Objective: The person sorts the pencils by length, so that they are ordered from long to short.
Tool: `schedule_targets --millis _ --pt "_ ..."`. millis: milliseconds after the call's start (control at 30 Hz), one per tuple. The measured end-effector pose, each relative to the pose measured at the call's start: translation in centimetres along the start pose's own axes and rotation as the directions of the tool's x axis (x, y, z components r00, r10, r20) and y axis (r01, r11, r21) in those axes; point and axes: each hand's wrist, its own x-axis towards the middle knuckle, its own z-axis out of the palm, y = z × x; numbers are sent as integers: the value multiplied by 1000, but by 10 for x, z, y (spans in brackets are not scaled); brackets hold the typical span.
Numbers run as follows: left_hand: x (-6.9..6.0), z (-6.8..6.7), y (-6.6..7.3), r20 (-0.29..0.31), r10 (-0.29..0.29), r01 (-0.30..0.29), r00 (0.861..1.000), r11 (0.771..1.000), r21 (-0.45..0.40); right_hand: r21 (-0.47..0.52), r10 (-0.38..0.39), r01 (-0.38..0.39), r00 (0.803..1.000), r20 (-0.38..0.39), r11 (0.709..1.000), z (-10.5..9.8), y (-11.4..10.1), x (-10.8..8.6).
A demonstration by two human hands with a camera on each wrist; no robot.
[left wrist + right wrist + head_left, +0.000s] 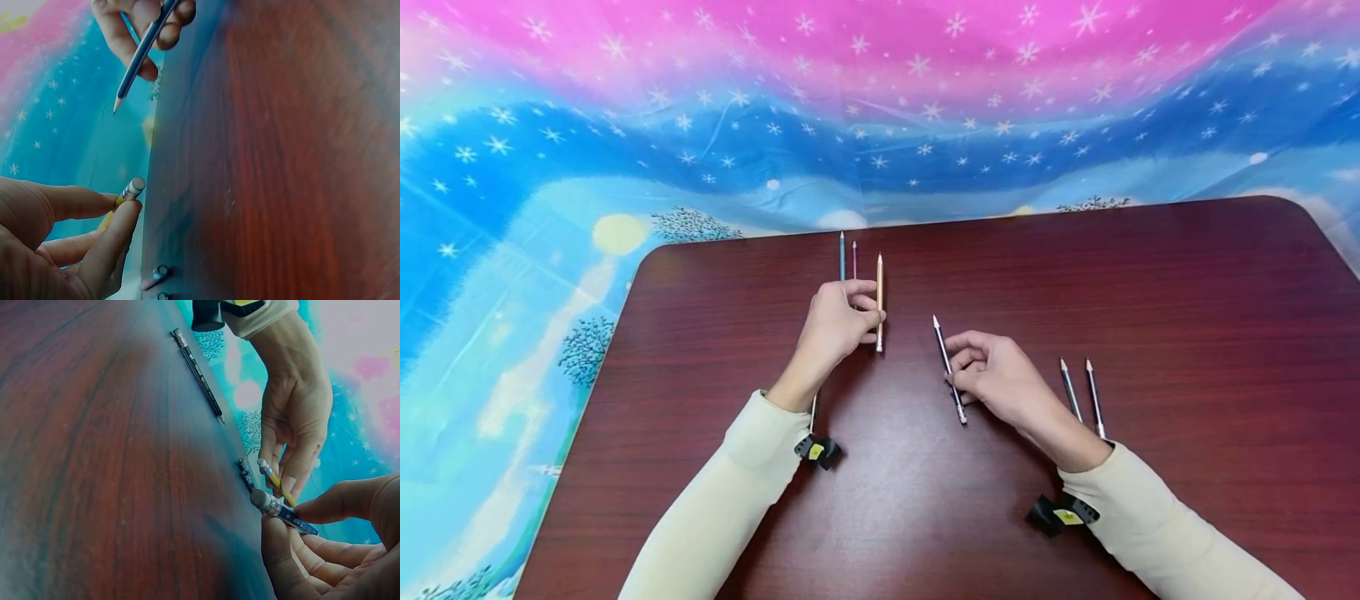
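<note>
While the left hand [837, 323] has its grip clamped on a yellow pencil [880, 287] over the table [917, 517], the right hand [1002, 379] pinches a dark blue pencil [941, 343] near it. Beyond the left hand lie a teal pencil [842, 257] and a pink pencil [854, 260], and two dark pencils [1094, 397] lie just beyond the right sleeve [1150, 508].

Head view: table [1210, 333] near edge cut off; far-edge teal pencil [842, 257], lower end behind left hand [838, 323]. Right wrist view: black pencil [199, 375], lettering too small.
</note>
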Motion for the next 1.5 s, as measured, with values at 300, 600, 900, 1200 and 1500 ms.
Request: schedule_targets --millis 300,600,900,1200,1500 --pt "15 -5 2 -37 15 -13 999 999 44 32 4 -4 1000 1 999 0 0 2" --pt "27 -4 9 -75 20 -8 997 988 153 36 3 -3 1000 5 999 0 -1 1" --pt "36 -1 9 -75 27 -3 997 953 303 24 6 -6 1000 4 1000 0 -3 -1" --pt "42 0 13 -57 108 -61 993 843 534 19 6 -6 1000 -1 1000 -1 -3 -2" --pt "46 4 13 -45 98 -55 994 822 567 14 14 -14 1000 -6 1000 -1 -2 -1"
